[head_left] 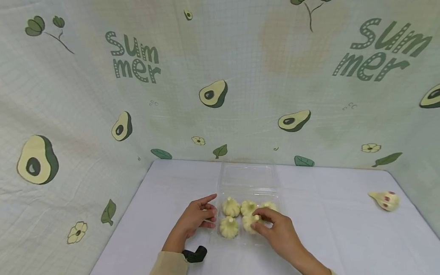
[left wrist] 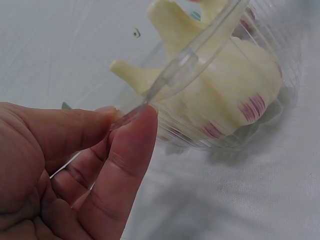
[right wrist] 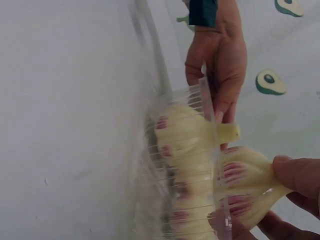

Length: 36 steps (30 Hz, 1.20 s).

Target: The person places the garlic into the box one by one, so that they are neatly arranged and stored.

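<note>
A clear plastic box (head_left: 246, 242) lies on the white table, its hinged lid (head_left: 248, 176) folded back behind it. Several pale garlic bulbs (head_left: 229, 227) with purple marks sit inside, their stems up. At the box's left side, my left hand (head_left: 195, 217) pinches the rim (left wrist: 172, 80) between thumb and finger. My right hand (head_left: 281, 234) holds one garlic bulb (right wrist: 250, 182) by its upper part, over the front right of the box. In the right wrist view that bulb is tilted and stands partly above the rim. Its underside is hidden in the head view.
Another garlic bulb (head_left: 387, 200) with purple spots lies alone at the far right of the table. A printed cloth (head_left: 248, 110) with avocados and leaves hangs behind and along both sides. The black wrist strap (head_left: 196, 254) is on my left wrist.
</note>
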### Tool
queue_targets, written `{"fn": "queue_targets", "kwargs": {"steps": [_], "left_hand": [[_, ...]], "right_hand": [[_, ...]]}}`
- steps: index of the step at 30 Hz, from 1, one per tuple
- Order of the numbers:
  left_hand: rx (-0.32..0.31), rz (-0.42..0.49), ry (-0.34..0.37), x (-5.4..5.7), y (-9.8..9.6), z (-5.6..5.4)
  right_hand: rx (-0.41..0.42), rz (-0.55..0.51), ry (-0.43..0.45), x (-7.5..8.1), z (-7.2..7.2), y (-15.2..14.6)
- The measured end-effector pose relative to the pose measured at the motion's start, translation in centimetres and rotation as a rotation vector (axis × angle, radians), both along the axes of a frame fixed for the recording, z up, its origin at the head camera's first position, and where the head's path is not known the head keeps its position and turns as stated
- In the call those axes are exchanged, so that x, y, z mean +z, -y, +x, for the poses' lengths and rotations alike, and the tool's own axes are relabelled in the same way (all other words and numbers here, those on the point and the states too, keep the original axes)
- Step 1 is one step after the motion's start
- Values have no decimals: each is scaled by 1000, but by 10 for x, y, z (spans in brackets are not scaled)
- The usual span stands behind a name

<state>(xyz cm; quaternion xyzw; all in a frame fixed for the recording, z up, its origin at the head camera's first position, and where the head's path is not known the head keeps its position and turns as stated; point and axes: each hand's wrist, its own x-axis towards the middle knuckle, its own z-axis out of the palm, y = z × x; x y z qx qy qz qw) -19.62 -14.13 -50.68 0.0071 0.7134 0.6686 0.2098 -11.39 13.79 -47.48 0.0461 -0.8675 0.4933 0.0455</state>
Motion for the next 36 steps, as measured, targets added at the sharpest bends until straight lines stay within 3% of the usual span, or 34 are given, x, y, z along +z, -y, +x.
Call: {"fn": "queue_targets", "kwargs": {"steps": [17,33,36], "left_hand": [[2,9,9,1,-1,1],[10,11,9,2,-3,3],[8,11,8,2,-2,2]], "right_hand": [[50,179,10,-20,-10,6],[91,265,-47,-24,-8,9],[97,282,-93,-24,-9,9]]}}
